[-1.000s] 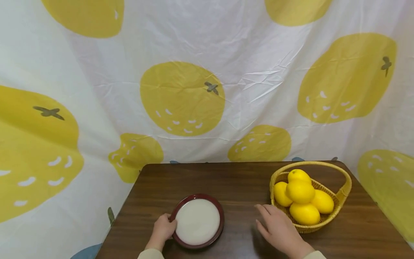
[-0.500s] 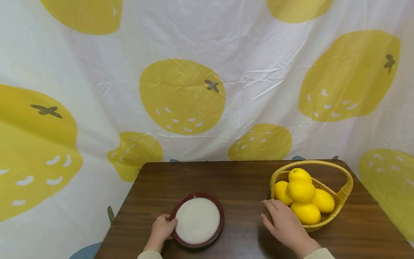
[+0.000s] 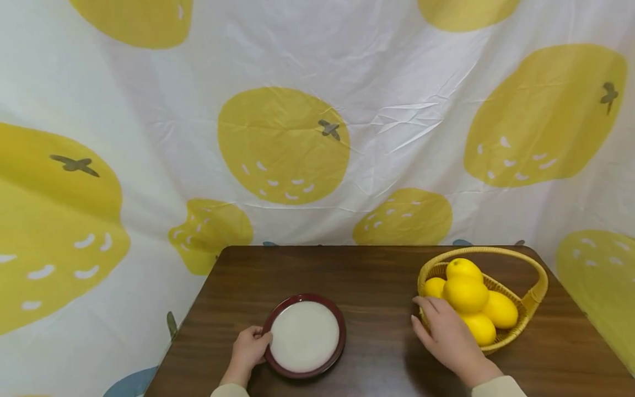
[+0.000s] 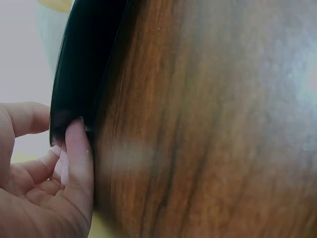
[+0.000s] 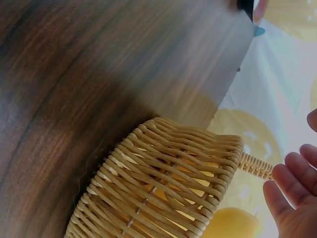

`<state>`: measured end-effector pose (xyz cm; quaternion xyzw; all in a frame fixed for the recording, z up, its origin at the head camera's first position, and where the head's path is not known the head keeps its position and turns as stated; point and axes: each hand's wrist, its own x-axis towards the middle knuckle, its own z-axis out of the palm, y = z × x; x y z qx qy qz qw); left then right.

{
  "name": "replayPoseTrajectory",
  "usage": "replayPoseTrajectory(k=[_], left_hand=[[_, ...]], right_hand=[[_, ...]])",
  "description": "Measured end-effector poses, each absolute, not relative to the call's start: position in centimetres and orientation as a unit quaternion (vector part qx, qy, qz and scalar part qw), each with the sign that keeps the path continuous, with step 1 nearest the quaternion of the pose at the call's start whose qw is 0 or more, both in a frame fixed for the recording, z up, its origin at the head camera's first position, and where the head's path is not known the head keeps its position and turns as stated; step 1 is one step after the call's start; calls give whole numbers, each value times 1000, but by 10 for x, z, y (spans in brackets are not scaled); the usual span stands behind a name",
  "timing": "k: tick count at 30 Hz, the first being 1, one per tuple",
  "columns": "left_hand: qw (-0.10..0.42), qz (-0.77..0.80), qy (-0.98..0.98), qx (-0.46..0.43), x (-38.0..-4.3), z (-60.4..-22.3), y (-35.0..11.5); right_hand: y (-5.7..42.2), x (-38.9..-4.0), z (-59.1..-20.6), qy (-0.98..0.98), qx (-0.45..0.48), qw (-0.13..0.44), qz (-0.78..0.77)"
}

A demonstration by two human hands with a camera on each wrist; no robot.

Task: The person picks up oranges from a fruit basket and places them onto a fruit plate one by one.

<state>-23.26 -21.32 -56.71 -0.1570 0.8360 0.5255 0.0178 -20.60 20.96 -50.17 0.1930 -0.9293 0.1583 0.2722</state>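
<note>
A round plate (image 3: 305, 336) with a white centre and dark red rim sits left of the table's middle. My left hand (image 3: 250, 348) pinches its left rim, thumb on top. From the left wrist, the plate's dark outer side (image 4: 89, 54) shows, with fingers under its edge. My right hand (image 3: 451, 339) hovers at the near left rim of a wicker basket (image 3: 521, 328), fingers loosely bent and holding nothing. Yellow lemons (image 3: 466, 294) are heaped inside the basket, the nearest partly hidden by that hand. In the right wrist view, the fingertips (image 5: 282, 181) are beside the basket's woven wall (image 5: 168, 168).
The basket's tall arched handle (image 3: 488, 251) rises over the lemons at the right. Both things stand on a dark wooden table (image 3: 347, 270). Behind and beside it hangs a white cloth (image 3: 397, 66) printed with large yellow fruit.
My right hand has moved right and slightly up, from beside the basket to over its near left rim. The left hand keeps its grip on the plate, which stays in place.
</note>
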Motion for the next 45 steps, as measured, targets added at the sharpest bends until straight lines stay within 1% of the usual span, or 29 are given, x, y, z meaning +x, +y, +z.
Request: replayPoseTrajectory(k=[3,13,28,37,45], left_hand=[[16,528,834,-156,-234,-568,-215],[24,536,831,-149,-234,-571,-217],[52,520,840,-144,-234,-566,-217],[57,513,844,-146,-233,-564,-215],[56,505,849,-148,-232,-562,-213]], right_hand=[[210,-208,-499,-924,198,286,157],[216,-210,-494,-922,193,293,163],[240,-220,-481,-926,154,305,162],[250,-221,-478,-928,136,308,157],[257,-220,-478,-938,103,294,148]])
